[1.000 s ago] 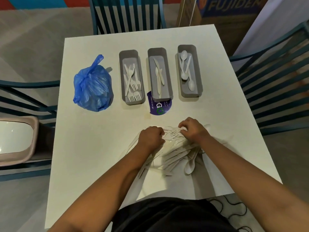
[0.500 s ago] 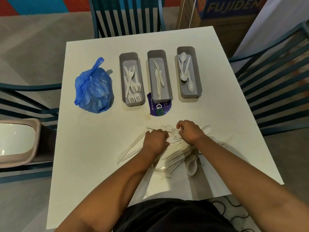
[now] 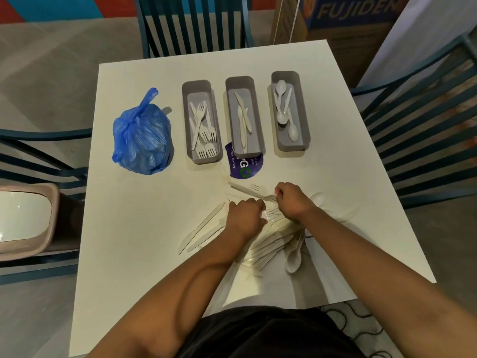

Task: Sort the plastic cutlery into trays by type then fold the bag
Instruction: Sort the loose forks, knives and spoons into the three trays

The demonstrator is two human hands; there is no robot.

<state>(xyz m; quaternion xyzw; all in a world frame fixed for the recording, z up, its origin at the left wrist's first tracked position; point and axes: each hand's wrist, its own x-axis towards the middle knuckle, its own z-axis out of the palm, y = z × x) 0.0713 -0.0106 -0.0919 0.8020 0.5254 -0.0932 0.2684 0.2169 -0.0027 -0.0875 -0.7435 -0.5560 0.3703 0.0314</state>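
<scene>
Right hand is pinching a fork by the handle, tines pointing away to the left. Left hand is curling into the loose cutlery pile, and it looks like it's gripping the clear bag there, though I can't really tell.

Knives are lying just left of that hand, spoons trailing off to the right. Further out past the fingers, the fork tray, knife tray and spoon tray are each only holding a few pieces. A knotted blue bag is sitting off to the far left.

So I'd say it's early going: most of the sorting is still waiting, and no bag is getting folded yet.
</scene>
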